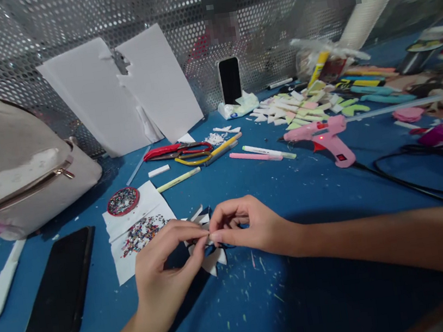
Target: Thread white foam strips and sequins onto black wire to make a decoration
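at lower left a black phone (58,293) lies on the blue table (333,199), and just right of it is a white sheet (140,235) strewn with glitter. the left hand (165,267) pinches a small white-and-dark paper piece (214,260) at the centre, low by the table. the right hand (250,225) pinches it from the other side, fingertips nearly meeting. several pointed flaps already fan out, so it looks partly made, and no glitter shows on it. the pink glue gun (325,137) lies apart at upper right.
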{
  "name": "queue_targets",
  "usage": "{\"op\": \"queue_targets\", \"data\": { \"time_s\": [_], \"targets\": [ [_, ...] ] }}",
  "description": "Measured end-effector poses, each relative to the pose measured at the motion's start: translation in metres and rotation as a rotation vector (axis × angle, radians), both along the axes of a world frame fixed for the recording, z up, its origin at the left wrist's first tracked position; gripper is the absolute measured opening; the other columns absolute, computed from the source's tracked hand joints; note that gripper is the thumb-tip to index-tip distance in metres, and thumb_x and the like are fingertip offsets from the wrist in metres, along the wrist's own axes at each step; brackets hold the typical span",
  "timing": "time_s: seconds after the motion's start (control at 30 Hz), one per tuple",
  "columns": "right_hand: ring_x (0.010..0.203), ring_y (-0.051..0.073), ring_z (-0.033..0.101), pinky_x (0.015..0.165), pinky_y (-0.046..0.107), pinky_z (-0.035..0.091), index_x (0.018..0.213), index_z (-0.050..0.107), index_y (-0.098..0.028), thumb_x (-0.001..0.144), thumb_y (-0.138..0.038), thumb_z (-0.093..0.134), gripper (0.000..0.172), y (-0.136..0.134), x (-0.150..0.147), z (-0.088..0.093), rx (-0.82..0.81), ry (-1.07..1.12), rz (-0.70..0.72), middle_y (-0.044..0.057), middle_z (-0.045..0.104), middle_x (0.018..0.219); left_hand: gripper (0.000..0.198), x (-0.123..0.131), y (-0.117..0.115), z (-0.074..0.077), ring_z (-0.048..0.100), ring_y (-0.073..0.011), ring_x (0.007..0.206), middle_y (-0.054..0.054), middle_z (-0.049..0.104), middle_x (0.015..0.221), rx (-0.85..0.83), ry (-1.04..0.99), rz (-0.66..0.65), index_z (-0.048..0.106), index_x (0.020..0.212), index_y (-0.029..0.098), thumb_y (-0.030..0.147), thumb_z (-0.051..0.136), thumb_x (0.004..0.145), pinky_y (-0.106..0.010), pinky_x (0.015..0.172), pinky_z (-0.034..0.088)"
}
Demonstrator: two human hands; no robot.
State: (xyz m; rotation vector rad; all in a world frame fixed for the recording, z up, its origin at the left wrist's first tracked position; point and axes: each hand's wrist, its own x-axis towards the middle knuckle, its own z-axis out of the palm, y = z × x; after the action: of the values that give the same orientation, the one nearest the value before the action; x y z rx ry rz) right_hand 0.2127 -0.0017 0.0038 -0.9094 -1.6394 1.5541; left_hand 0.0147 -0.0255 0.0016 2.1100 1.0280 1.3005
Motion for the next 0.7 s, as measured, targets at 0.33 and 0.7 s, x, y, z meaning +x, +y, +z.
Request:
{"op": "queue_targets", "data": {
  "time_s": [0.33, 0.7],
  "targets": [
    [0.059, 0.009, 0.045, 0.052, 0.021, 0.034, 0.085, 0.07, -0.013, 0.081, -0.036, 0.074, 0.024, 0.0001, 0.0004, -0.0012, 0.013, 0.015, 0.003, 0.001, 0.063, 0.071, 0.018, -0.001, 0.0003, -0.002, 0.067, -0.0157, 0.078, -0.003, 0.072, 0.084, 0.003, 0.004, -0.003, 0.071, 0.09, 0.02, 0.004, 0.066, 0.084, -0.028, 0.069, 0.053],
    [0.058, 0.009, 0.045, 0.053, 0.022, 0.034, 0.083, 0.069, -0.013, 0.08, -0.035, 0.075, 0.023, 0.0, 0.0007, 0.0007, 0.003, 0.007, -0.001, 0.001, 0.063, 0.07, 0.021, -0.002, 0.0008, -0.0026, 0.067, -0.0151, 0.08, -0.002, 0.072, 0.085, 0.022, 0.012, -0.008, 0.071, 0.092, 0.021, 0.002, 0.068, 0.083, -0.027, 0.07, 0.053]
  ]
}}
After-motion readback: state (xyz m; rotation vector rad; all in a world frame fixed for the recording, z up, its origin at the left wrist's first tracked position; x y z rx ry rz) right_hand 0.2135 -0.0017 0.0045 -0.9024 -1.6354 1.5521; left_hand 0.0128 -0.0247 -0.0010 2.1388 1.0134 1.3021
